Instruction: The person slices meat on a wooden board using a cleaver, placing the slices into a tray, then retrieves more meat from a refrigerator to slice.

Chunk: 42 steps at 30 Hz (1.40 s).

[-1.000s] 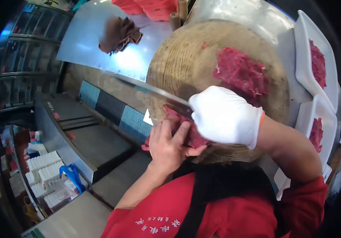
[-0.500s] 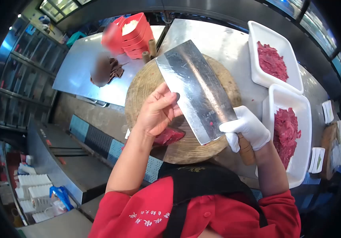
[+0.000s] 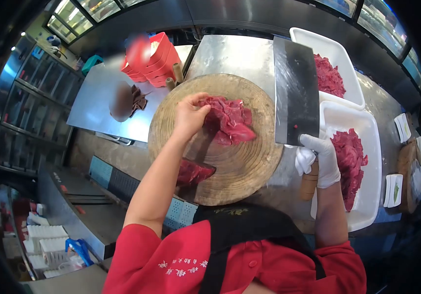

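Note:
My bare left hand (image 3: pixel 192 116) is at the left end of a pile of sliced red meat (image 3: pixel 230 121), its thumb and fingers closed on the edge. The pile lies on a round wooden chopping block (image 3: pixel 230 171). My white-gloved right hand (image 3: pixel 322 159) grips the wooden handle of a large cleaver (image 3: pixel 296 93). The broad blade stands raised to the right of the block, hiding part of the trays behind it; a small red scrap sticks to it. A darker chunk of meat (image 3: pixel 193 172) rests near the block's front left edge, partly behind my left forearm.
Two white trays (image 3: pixel 372 147) of sliced meat stand on the metal table at right. Stacked red baskets (image 3: pixel 160 59) and a dark brown heap (image 3: pixel 139 98) are on the left metal table (image 3: pixel 90 105). Small white dishes (image 3: pixel 393 190) sit at far right.
The cleaver has swung right, off the block, in my right hand. My left hand has moved from beside the blade to the sliced meat, which the blade hid before.

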Each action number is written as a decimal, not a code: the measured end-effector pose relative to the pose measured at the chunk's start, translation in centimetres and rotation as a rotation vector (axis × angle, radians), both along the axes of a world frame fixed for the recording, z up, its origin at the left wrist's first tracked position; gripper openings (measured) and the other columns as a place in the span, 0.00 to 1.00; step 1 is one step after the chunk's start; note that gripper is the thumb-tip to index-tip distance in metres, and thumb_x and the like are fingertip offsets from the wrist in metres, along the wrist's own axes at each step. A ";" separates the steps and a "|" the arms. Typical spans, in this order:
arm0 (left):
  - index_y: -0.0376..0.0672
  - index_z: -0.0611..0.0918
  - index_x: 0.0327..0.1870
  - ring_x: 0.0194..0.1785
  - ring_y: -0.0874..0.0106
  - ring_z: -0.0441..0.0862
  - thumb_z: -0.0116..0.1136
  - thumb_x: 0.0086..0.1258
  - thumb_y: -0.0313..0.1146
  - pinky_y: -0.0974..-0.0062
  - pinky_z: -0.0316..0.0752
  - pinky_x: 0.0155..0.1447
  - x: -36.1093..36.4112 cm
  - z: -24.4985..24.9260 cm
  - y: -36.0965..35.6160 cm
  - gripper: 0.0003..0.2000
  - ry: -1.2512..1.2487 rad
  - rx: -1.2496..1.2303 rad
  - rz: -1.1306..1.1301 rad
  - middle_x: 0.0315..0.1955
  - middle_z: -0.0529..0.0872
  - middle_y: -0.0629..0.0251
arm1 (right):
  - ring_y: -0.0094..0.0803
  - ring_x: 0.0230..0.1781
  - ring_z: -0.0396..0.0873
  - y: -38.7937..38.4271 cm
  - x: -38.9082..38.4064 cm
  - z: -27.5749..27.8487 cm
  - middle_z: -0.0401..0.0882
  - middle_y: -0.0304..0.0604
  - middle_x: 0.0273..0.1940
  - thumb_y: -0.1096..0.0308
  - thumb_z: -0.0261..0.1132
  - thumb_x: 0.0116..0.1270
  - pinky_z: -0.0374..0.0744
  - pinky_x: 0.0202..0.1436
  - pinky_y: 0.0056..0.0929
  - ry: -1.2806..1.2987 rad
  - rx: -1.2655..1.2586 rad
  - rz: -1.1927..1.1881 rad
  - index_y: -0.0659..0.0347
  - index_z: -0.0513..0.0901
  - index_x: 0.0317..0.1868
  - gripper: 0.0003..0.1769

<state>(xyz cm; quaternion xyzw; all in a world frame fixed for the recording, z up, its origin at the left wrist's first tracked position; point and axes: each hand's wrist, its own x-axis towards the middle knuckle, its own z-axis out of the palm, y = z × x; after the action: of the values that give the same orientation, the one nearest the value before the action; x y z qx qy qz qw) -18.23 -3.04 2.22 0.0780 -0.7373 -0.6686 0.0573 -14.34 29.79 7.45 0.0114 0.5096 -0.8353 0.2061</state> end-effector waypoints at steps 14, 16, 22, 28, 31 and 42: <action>0.41 0.83 0.38 0.45 0.59 0.81 0.74 0.52 0.25 0.65 0.76 0.49 16.9 0.2 -0.2 0.13 0.402 -1.056 0.112 0.38 0.82 0.59 | 0.53 0.21 0.79 -6.2 3.6 1.9 0.76 0.53 0.18 0.67 0.64 0.63 0.77 0.27 0.45 0.959 1.136 0.568 0.61 0.76 0.24 0.11; 0.41 0.82 0.41 0.44 0.56 0.79 0.75 0.50 0.28 0.60 0.72 0.48 17.4 -1.4 0.8 0.18 0.460 -1.055 0.126 0.38 0.80 0.60 | 0.51 0.20 0.79 -6.6 4.1 2.0 0.76 0.53 0.18 0.70 0.63 0.59 0.77 0.25 0.44 0.965 1.160 0.754 0.62 0.76 0.25 0.07; 0.46 0.82 0.41 0.41 0.56 0.81 0.73 0.46 0.26 0.58 0.74 0.46 18.7 -4.4 0.3 0.18 0.443 -0.961 0.106 0.37 0.83 0.61 | 0.45 0.14 0.78 -6.6 4.3 3.4 0.74 0.49 0.14 0.71 0.61 0.53 0.73 0.18 0.43 1.015 1.277 0.957 0.67 0.75 0.27 0.06; 0.45 0.83 0.41 0.38 0.57 0.84 0.72 0.50 0.27 0.60 0.78 0.45 19.0 -4.9 0.8 0.15 0.409 -0.931 0.174 0.35 0.85 0.61 | 0.35 0.12 0.73 -6.1 3.9 3.6 0.70 0.43 0.14 0.70 0.63 0.53 0.65 0.15 0.36 1.325 1.322 1.009 0.76 0.79 0.38 0.16; 0.40 0.84 0.41 0.38 0.59 0.85 0.71 0.57 0.32 0.62 0.79 0.45 20.1 -6.1 0.7 0.12 0.309 -0.558 0.236 0.37 0.87 0.59 | 0.36 0.11 0.71 -6.8 3.7 3.2 0.70 0.43 0.15 0.69 0.63 0.54 0.63 0.15 0.37 1.236 1.211 0.979 0.74 0.80 0.36 0.14; 0.32 0.84 0.44 0.42 0.62 0.86 0.67 0.66 0.40 0.65 0.80 0.49 21.5 -7.0 1.7 0.18 0.151 0.280 0.485 0.40 0.88 0.56 | 0.33 0.10 0.67 -8.8 2.5 2.2 0.66 0.38 0.12 0.72 0.66 0.55 0.60 0.12 0.36 1.306 1.219 1.043 0.66 0.78 0.27 0.06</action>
<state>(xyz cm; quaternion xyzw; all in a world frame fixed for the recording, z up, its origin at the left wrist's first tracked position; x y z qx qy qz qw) 3.31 -1.37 -4.77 0.2092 -0.5912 -0.7346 0.2591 -11.81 21.00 9.66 -0.5640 0.8002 -0.0857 0.1852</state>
